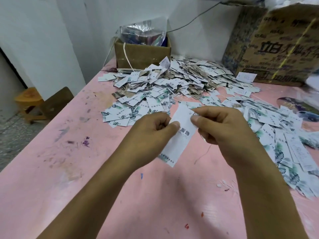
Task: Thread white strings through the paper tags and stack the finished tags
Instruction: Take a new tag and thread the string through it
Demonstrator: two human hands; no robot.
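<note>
Table [86, 169]: one, pink top, stained with paint flecks, filling the view from 6 to 12 o'clock.

Large carton [279, 49]: one, printed brown cardboard, standing on the table at 2 o'clock.

Heap of tags [172, 80]: one loose pile, leaf-printed white cards mixed with brown ones, too many to count, at 12 o'clock, just in front of the small box.

Spread of tags [293, 152]: one overlapping drift at 3 o'clock, uncounted.

Small box [141, 56]: one, open brown cardboard, at 12 o'clock against the wall, with one clear plastic bag [143, 34] standing in it.

Stool [29, 100]: one, wooden, on the floor at 9 o'clock.

Hands: two, raised over the table centre. Left hand [151, 133] has fingers curled, thumb pinching the tag's left edge. Right hand [222, 128] has thumb and forefinger pinching its upper right edge.

Paper tag [179, 144]: one, white, tilted, held between both hands above the table.

String [202, 155]: one thin strand trailing below the right hand; which fingers hold it cannot be told.
</note>
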